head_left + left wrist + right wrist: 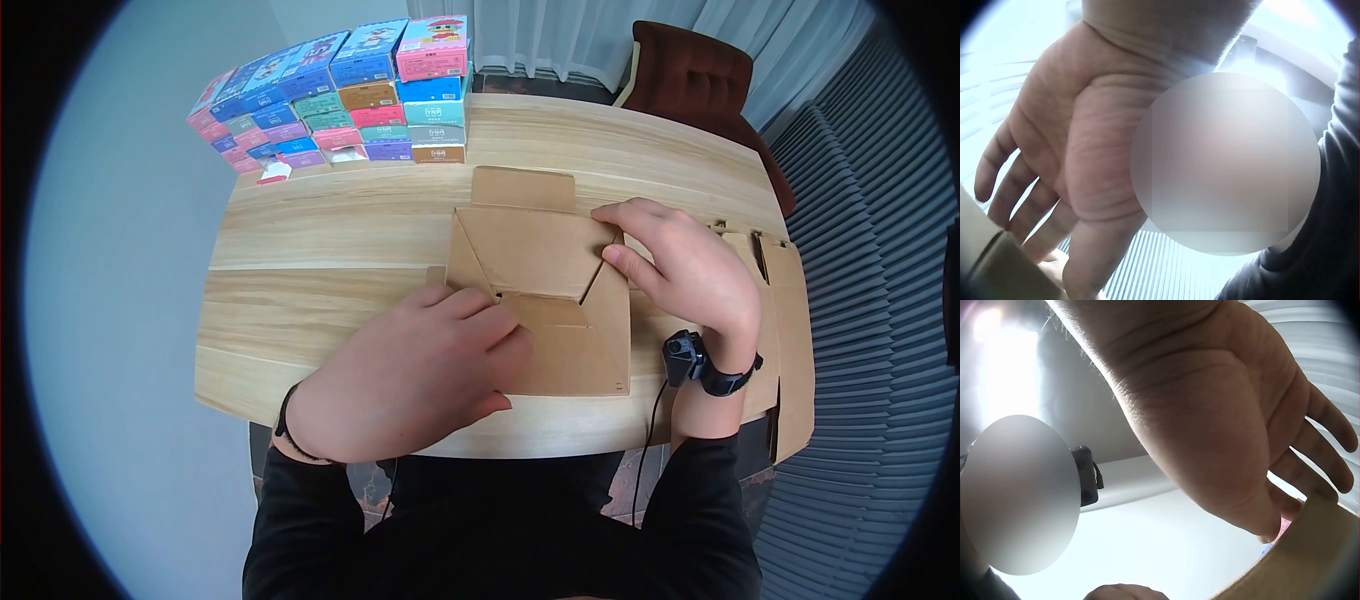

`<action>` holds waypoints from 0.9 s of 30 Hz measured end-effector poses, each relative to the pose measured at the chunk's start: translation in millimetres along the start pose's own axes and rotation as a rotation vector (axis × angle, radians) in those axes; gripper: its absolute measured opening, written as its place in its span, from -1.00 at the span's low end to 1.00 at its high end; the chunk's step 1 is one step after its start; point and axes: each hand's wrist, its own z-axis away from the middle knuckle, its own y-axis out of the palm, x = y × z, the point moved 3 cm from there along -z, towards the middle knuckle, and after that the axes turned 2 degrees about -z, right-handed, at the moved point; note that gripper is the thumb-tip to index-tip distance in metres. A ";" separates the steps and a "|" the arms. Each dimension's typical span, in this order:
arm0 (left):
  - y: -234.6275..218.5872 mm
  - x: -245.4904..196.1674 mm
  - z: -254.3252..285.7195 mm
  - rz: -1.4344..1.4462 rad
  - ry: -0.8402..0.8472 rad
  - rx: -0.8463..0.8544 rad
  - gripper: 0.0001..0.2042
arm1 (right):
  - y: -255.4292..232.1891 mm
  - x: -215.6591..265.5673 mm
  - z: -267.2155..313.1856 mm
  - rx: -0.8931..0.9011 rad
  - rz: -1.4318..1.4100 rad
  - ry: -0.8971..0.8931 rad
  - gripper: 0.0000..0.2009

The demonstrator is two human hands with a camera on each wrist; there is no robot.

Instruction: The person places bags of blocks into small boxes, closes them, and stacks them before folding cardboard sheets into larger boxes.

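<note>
A brown cardboard box point(540, 250) lies at the near middle of the table, its folded flaps facing up and meeting at a slit across the middle. My left hand point(420, 355) is over the box's near left part, back of the hand up, fingertips hidden in the head view. In the left wrist view its fingers point(1019, 194) extend toward the cardboard point(1007, 269), thumb apart. My right hand point(690, 260) grips the box's far right corner, thumb on the flap and index finger at the far edge. The right wrist view shows the other fingers spread beyond the cardboard point(1316, 550).
Several colourful small boxes point(385, 90) stand stacked at the table's far left. More flat brown cardboard point(790, 340) lies at the right edge. A brown chair point(690, 75) stands behind the table point(300, 240). A cable point(650, 440) hangs from the right wrist camera.
</note>
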 end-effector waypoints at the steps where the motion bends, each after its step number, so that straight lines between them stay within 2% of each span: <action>1: 1.6 1.2 -0.9 0.007 -0.002 -0.022 -0.54 | -0.6 0.2 -0.2 0.005 -0.003 -0.005 -0.72; 5: -7.9 -0.7 0.5 0.032 0.011 -0.093 -0.55 | -1.2 -3.1 0.3 -0.002 0.002 -0.018 -0.70; 8: -15.0 7.9 5.8 0.149 0.016 -0.226 -0.57 | -1.8 -6.5 0.7 -0.029 0.022 -0.008 -0.69; 11: -21.6 32.2 9.2 0.118 -0.168 -0.277 -0.58 | -4.7 -5.3 0.0 -0.039 0.037 0.048 -0.66; 12: -23.9 31.6 9.3 0.100 -0.097 -0.326 -0.59 | -5.7 -4.6 -0.7 -0.039 0.042 0.073 -0.66; 15: -18.4 66.6 -0.9 0.132 -0.520 -0.195 -0.56 | -7.1 -6.6 -2.8 0.056 0.012 0.194 -0.63; 18: -8.4 77.2 -8.2 0.171 -0.467 -0.102 -0.53 | -10.5 -1.1 1.7 0.034 -0.017 0.138 -0.57; 21: -4.7 79.0 -12.6 0.250 -0.437 -0.073 -0.51 | -12.8 4.0 11.4 -0.177 0.004 -0.002 -0.50; 24: 2.2 87.7 -16.9 0.247 -0.416 -0.068 -0.50 | -7.6 3.3 17.6 -0.105 -0.042 0.057 -0.43; 27: 5.7 91.4 -20.2 0.277 -0.389 -0.044 -0.50 | 4.3 1.6 29.5 0.069 -0.040 0.244 -0.36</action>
